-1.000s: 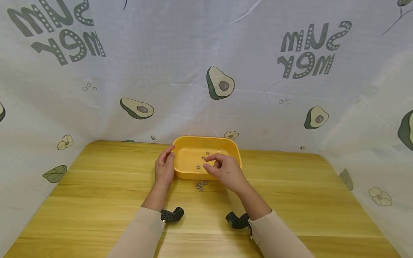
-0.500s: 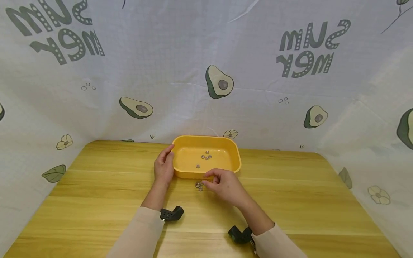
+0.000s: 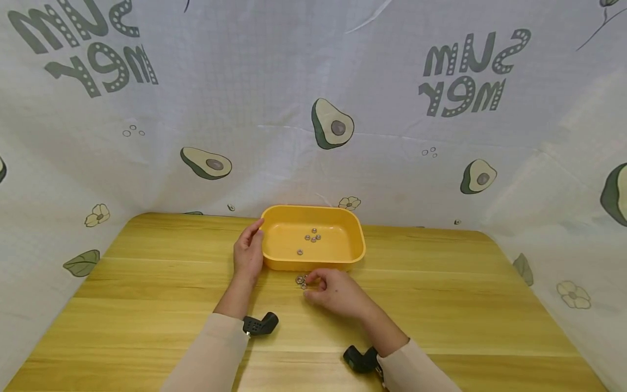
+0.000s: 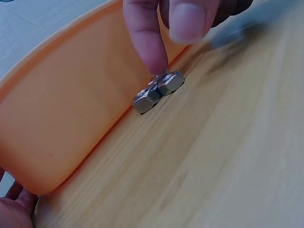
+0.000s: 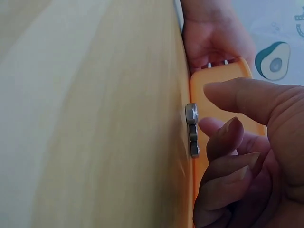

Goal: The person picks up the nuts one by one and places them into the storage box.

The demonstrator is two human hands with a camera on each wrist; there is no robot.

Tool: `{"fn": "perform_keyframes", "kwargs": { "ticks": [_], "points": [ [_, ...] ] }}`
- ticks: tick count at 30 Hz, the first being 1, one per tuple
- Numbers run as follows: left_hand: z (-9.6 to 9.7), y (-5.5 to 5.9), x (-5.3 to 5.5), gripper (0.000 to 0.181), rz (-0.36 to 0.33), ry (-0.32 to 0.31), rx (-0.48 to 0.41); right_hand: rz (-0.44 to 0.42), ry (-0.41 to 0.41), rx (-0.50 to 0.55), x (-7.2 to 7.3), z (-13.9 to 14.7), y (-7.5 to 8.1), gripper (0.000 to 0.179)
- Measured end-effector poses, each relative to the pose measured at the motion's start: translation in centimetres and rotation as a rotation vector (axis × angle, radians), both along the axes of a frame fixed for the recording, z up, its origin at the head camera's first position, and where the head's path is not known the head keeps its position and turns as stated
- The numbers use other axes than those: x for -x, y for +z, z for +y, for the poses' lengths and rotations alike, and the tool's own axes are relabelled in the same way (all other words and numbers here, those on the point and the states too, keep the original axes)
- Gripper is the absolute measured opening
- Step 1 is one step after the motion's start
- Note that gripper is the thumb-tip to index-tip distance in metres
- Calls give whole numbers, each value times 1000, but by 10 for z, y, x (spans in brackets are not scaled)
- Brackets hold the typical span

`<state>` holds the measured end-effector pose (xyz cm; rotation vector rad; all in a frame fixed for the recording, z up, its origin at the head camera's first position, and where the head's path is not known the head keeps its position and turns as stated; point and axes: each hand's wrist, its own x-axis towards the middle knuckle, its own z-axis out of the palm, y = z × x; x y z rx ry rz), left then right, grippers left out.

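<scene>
A yellow plastic tray (image 3: 289,265) stands near the table's back edge with several small metal nuts (image 3: 313,239) inside. My left hand (image 3: 248,256) rests against the tray's left end, its fingertips at the rim. In front of the tray, a small cluster of hex nuts (image 4: 148,98) lies on the wood. My right hand (image 3: 338,294) is just right of this cluster, thumb and index finger apart, nothing visible between them. In the left wrist view the index fingertip (image 4: 156,61) is at the nuts and partly hides the rear one. The right wrist view shows the nuts in a row.
The wooden table (image 3: 161,283) extends to both sides and toward me. Behind it hangs a pale cloth (image 3: 264,169) printed with avocados, close to the tray's far side. A black wrist camera (image 3: 260,324) sits on each wrist.
My right hand has moved from over the tray down to the nuts on the table, its thumb and index finger parting. More nuts show inside the tray. My left hand stays in place.
</scene>
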<state>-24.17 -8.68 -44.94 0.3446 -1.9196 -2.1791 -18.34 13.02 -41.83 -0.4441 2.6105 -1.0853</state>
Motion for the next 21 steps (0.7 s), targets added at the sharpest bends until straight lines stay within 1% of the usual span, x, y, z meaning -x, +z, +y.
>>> {"fn": "perform_keyframes", "kwargs": {
  "ticks": [6,10,16,21],
  "points": [
    [-1,1,0,37,-5,-4,-1,59,29,-53,1,-5,-2,15],
    [0,1,0,37,1,0,-1,91,32,-98,2,-10,-3,13],
    [0,1,-1,36,-6,-2,3,121,39,-163,4,-14,-2,10],
    [-1,1,-1,37,-8,-5,5,155,60,-192,4,-15,-2,10]
  ]
}}
